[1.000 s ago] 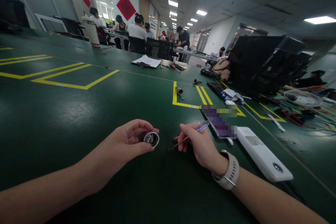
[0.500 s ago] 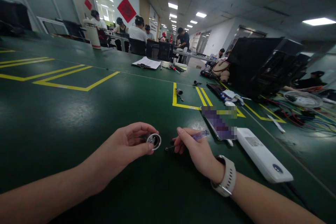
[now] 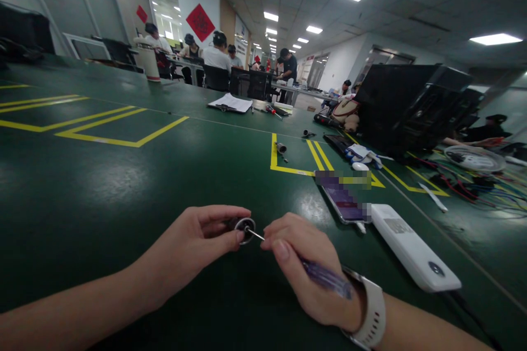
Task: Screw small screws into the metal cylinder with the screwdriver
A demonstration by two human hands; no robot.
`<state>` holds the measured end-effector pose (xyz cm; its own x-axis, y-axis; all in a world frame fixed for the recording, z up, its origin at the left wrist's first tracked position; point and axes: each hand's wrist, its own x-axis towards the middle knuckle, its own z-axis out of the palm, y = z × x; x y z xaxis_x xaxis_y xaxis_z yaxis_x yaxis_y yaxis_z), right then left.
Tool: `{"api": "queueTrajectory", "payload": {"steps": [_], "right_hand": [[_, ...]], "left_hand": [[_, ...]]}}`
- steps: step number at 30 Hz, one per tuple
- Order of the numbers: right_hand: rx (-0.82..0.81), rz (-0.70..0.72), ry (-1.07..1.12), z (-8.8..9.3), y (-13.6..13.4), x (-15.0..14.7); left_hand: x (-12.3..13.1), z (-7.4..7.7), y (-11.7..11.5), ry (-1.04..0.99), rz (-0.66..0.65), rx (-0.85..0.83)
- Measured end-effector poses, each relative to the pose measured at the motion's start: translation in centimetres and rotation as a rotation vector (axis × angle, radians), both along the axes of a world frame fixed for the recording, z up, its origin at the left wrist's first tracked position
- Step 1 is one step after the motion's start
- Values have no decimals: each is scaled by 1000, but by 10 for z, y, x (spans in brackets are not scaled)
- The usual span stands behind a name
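Between the thumb and fingers of my left hand [image 3: 206, 238] is a small round metal cup-shaped part [image 3: 249, 225], its open rim turned to the right. My right hand [image 3: 307, 263] is closed on a screwdriver [image 3: 329, 279] with a clear purple handle. The handle lies back across my palm towards the wrist, and the thin shaft runs left into the opening of the metal part. Where the tip meets the inside is too small to make out.
A phone [image 3: 341, 197] and a white power bank [image 3: 411, 247] lie to the right. Small metal parts [image 3: 281, 147] rest inside yellow tape markings. Farther back are a clipboard with paper [image 3: 230, 102], a thermos [image 3: 148, 63], a large black case [image 3: 403, 104] and tangled wires [image 3: 465, 184].
The screwdriver has swung round in my right hand, its handle now pointing back towards the wrist. Its shaft has gone from beside the metal part into its opening. My left hand keeps its hold.
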<state>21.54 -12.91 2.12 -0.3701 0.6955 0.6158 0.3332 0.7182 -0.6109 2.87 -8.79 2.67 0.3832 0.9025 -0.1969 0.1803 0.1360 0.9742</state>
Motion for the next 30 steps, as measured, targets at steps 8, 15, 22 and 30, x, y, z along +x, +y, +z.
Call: {"api": "queueTrajectory", "payload": {"steps": [8, 15, 22, 30], "right_hand": [[176, 10, -203, -7, 0, -6], [244, 12, -231, -5, -1, -10], [300, -11, -246, -2, -4, -13], [270, -47, -286, -1, -6, -14]], "left_hand": [[0, -1, -3, 94, 7, 108], [4, -1, -3, 116, 19, 199], [5, 3, -5, 119, 34, 186], [5, 4, -5, 120, 39, 175]]}}
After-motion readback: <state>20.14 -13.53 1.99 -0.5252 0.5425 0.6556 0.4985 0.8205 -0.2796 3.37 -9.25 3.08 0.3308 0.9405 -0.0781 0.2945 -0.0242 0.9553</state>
